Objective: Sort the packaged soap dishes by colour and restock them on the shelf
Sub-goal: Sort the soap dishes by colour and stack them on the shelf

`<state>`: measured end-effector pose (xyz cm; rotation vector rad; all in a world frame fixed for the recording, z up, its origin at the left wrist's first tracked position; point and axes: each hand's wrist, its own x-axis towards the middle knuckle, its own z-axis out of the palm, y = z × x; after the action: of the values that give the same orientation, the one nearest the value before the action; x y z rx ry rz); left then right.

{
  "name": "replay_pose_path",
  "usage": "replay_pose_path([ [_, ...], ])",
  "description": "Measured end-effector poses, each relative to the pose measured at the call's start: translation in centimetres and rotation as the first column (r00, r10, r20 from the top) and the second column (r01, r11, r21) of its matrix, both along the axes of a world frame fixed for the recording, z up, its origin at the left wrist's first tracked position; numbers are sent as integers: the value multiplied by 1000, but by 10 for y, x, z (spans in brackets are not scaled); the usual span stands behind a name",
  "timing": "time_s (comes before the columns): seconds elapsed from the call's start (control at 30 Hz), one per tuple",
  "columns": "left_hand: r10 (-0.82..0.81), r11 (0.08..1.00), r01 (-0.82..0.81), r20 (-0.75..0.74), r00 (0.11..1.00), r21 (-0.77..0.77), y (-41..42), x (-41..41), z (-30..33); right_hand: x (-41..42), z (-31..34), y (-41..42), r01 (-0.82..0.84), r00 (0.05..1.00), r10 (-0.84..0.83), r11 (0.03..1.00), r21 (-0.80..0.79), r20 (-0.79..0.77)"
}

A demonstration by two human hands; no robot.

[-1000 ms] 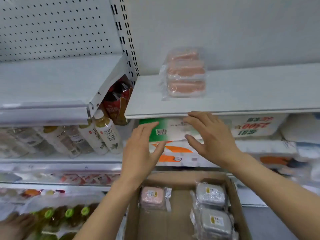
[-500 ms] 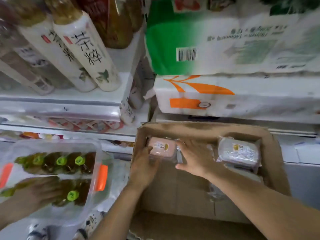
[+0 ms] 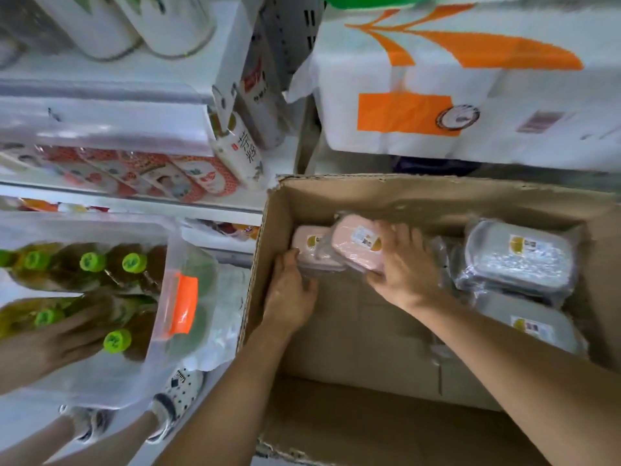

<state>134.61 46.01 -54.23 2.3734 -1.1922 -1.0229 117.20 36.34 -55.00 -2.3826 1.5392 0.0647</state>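
Two pink packaged soap dishes lie at the back left of an open cardboard box point(image 3: 420, 196). My right hand point(image 3: 403, 267) grips the tilted pink one point(image 3: 358, 245), which leans on the other. My left hand point(image 3: 290, 290) holds the lower pink dish point(image 3: 307, 242) at its near edge, fingers curled round the wrapper. Two grey packaged soap dishes sit at the box's right side, one further back point(image 3: 519, 257) and one nearer point(image 3: 531, 326). The shelf above is out of view.
Left of the box, another person's hand point(image 3: 50, 341) rests in a clear plastic bin point(image 3: 158, 375) of green-capped bottles; their shoes point(image 3: 174, 395) stand below. White packs with orange print point(image 3: 470, 85) fill the shelf behind the box. Drink bottles point(image 3: 240, 153) stand at the upper left.
The view has dropped from the upper shelf to the box. My hands came down into the box, and my right hand has lifted one pink dish onto the edge of a second.
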Motion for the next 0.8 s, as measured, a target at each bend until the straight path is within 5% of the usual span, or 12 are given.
replay_pose_path([
  [0.17, -238, 971, 238, 179, 955, 20, -40, -4, -20, -25, 9, 0, 103, 991, -105, 994, -28, -82],
  [0.33, -583, 813, 477, 467, 665, 335, -68, -10, -42, -29, 7, -1, 133, 989, -134, 991, -19, -67],
  [0.43, -671, 741, 495, 487, 559, 453, -66, -19, -39, -36, 11, 3, 163, 985, -164, 986, -12, -54],
  [0.6, -535, 834, 403, 371, 759, 378, -36, -29, -16, -51, 41, 2, 183, 983, -184, 981, 67, 11],
  [0.8, -246, 968, 215, 308, 919, 130, -11, -41, 75, -74, 117, 9, 209, 903, -313, 919, 334, 294],
])
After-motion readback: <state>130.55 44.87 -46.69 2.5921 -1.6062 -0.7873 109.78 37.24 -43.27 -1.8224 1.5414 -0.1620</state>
